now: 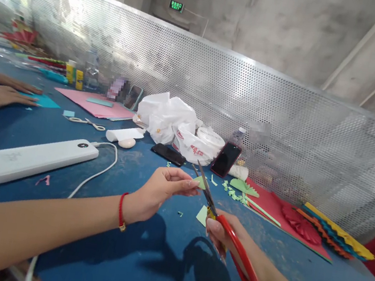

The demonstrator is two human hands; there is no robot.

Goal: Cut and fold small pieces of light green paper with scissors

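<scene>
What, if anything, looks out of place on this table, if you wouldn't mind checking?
Green paper snippets are scattered across the blue table near the scissors in the right hand, like loose litter. A pink scrap lies stray beside the white power bank.

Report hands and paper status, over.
Left hand pinching green paper. Right hand on red-handled scissors, blades at the paper. Green scraps beyond, on blue table.

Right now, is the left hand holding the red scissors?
No, the red scissors are in the right hand; the left hand pinches green paper.
</scene>
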